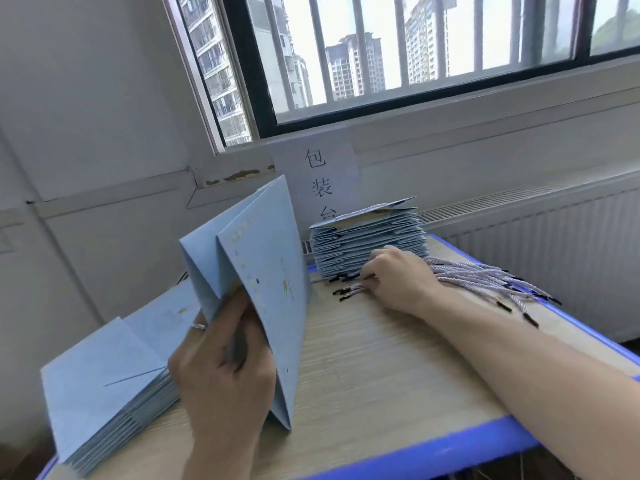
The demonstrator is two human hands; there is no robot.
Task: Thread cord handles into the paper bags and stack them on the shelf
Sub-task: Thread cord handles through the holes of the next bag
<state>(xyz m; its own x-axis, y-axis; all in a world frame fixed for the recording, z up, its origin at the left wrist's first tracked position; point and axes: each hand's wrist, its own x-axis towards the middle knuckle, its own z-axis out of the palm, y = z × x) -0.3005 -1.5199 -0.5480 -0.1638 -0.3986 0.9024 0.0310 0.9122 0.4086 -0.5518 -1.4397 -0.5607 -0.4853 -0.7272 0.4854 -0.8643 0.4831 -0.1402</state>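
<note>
Nearest in the head view is the left hand [221, 368], low and centre, its fingers and thumb curled round the lower edge of a pale blue paper bag [266, 271]. It holds that bag upright and partly unfolded, with one bottom corner resting on the wooden table [381, 358]. A ring shows on one finger.

To the left of this hand a stack of flat blue bags [104, 393] lies at the table's left edge, partly overhanging it. Farther back, near the wall, a second stack of folded bags [374, 237] sits on the table, well apart from the first.

The right hand [394, 278] reaches across the table to a loose bundle of grey twisted cords [485, 277] with black tips, which lies just in front of the far stack and spreads toward the table's blue right rim. Its fingers are bent down onto the black-tipped ends and touch them; I cannot tell whether any cord is actually pinched between them.

Behind the far stack a paper sign [318, 174] with handwritten characters hangs below a barred window [415, 46], and a white radiator [554, 237] runs along the wall to the right.
</note>
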